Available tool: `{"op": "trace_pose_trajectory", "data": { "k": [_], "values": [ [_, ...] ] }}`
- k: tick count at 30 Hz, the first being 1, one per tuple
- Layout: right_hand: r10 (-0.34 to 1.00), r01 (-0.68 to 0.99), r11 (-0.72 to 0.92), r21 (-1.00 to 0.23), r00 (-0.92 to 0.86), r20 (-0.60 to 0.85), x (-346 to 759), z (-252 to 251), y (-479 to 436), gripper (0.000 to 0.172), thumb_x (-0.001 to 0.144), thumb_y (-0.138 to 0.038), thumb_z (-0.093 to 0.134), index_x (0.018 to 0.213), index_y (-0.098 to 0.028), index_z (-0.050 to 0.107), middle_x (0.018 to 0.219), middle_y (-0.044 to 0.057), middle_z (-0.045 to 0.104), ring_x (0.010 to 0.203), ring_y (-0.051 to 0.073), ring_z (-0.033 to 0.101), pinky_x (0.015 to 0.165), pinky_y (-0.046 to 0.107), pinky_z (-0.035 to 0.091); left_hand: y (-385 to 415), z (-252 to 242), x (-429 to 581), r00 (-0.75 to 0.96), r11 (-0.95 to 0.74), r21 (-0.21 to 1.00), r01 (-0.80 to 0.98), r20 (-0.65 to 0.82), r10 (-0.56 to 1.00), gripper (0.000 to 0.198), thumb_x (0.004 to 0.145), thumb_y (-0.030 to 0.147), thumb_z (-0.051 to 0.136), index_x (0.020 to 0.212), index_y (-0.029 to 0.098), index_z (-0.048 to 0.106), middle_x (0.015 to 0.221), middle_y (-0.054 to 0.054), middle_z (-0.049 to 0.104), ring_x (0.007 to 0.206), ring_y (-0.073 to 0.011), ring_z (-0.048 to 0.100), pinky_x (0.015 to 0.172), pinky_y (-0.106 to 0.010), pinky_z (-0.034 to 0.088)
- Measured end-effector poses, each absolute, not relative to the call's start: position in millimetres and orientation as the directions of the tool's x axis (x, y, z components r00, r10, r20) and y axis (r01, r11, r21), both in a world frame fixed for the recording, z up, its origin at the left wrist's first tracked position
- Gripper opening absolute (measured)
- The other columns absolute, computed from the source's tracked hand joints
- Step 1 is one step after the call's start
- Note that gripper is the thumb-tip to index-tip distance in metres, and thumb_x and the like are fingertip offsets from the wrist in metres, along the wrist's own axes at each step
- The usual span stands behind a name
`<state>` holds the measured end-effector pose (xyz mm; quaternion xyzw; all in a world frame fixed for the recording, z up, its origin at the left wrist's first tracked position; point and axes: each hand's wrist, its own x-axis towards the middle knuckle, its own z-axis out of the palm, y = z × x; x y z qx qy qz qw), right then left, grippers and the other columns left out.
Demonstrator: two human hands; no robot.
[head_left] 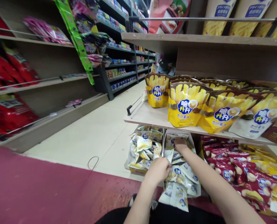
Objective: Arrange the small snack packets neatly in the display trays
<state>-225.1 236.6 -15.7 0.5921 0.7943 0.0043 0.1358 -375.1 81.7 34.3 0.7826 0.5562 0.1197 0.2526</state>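
Observation:
Both of my hands reach down into a low cardboard box (194, 143) full of small white and yellow snack packets (182, 174). My left hand (158, 169) is closed, pinching a packet at the near left of that box. My right hand (180, 144) lies farther back on the packets, fingers curled down among them; what it grips is hidden. A second box of the same packets (144, 147) stands just left of my hands.
Above the boxes a wooden shelf (147, 116) carries large yellow snack bags (187, 104). Red and yellow packs (233, 174) fill the bottom shelf at the right. A red mat (47, 189) lies by me, pale aisle floor (94, 130) beyond, shelves with red bags (10, 112) at the left.

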Motion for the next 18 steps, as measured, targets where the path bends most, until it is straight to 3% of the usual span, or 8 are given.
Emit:
{"op": "trace_pose_trajectory", "data": {
  "k": [4,11,14,18],
  "values": [
    [0.944,0.936,0.283,0.211,-0.232,-0.234,-225,-16,234,0.033,0.089,-0.040,0.063,0.110,-0.014,0.065,0.117,0.009,0.065,0.113,0.025,0.059,0.101,0.050,0.042,81,36,-374,0.349,-0.249,0.526,0.813,-0.099,0.932,0.022,0.079,0.019,0.057,0.086,0.023,0.077,0.092,-0.009,0.075,0.096,-0.0237,0.067,0.089,-0.032,0.048],
    [0.965,0.951,0.200,0.234,-0.150,-0.213,-242,-9,229,0.034,0.092,-0.039,0.059,0.115,-0.014,0.063,0.121,0.010,0.063,0.114,0.025,0.059,0.101,0.050,0.042,80,34,-376,0.340,-0.235,0.515,0.824,-0.118,0.933,0.020,0.078,0.020,0.058,0.086,0.022,0.077,0.093,-0.008,0.075,0.094,-0.0245,0.067,0.084,-0.032,0.049],
    [0.964,0.958,0.190,0.216,-0.140,-0.227,-245,11,224,0.030,0.091,-0.035,0.061,0.112,-0.014,0.065,0.118,0.011,0.066,0.112,0.025,0.060,0.101,0.050,0.042,81,32,-377,0.359,-0.247,0.541,0.804,-0.109,0.927,0.021,0.077,0.018,0.059,0.086,0.022,0.077,0.094,-0.007,0.075,0.095,-0.0239,0.067,0.085,-0.031,0.048],
    [0.968,0.966,0.216,0.146,-0.192,-0.162,-235,56,191,0.024,0.090,-0.026,0.059,0.105,-0.013,0.071,0.110,0.019,0.070,0.108,0.030,0.064,0.097,0.044,0.043,86,30,-379,0.345,-0.266,0.556,0.788,-0.041,0.938,0.024,0.075,0.014,0.059,0.089,0.022,0.077,0.095,-0.007,0.075,0.096,-0.0232,0.067,0.088,-0.031,0.047]
  ]
}}
